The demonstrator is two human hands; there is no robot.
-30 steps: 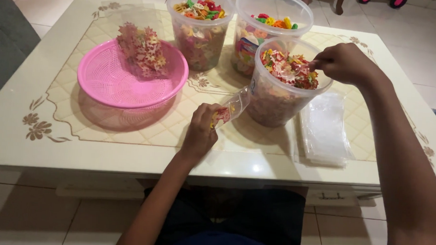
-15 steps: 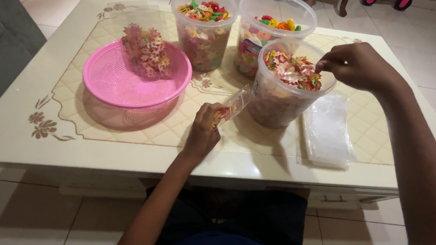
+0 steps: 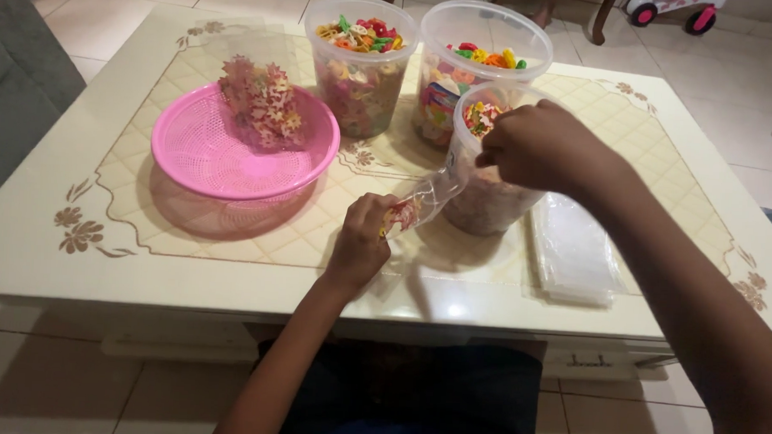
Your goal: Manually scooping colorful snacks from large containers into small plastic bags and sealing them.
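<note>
A: Left hand (image 3: 360, 246) first. What's it on?

B: Closed round the bottom of a small clear bag (image 3: 421, 203), pinching it low near the table's front edge. The bag tilts up and to the right, its mouth toward the nearest tub (image 3: 491, 165). A little coloured stuff sits at the bottom of the bag, close to the fingers.

A: And the right hand (image 3: 541, 147)?

B: Over the rim of that nearest tub, fingers bunched together as if pinching some pieces. What's between the fingertips I can't make out; the back of the hand hides it.

A: How full is the bag?

B: Barely. By my reading it's just started; most of it is empty film.

A: Anything already filled?

B: One filled bag of coloured shapes (image 3: 261, 103) stands in the pink basket (image 3: 200, 144) on the left. That's the only finished one showing.

A: And what's left?

B: Plenty, I'd judge. Two more tubs behind, the left back tub (image 3: 359, 64) and the right back tub (image 3: 478, 56), both hold coloured pieces, the left one heaped at the top. A flat stack of empty clear bags (image 3: 575, 251) lies to the right of the nearest tub, on the cream table (image 3: 75, 186).

A: Position of the held bag against the tub?

B: Mouth touching or just beside the tub wall; can't say which.
</note>
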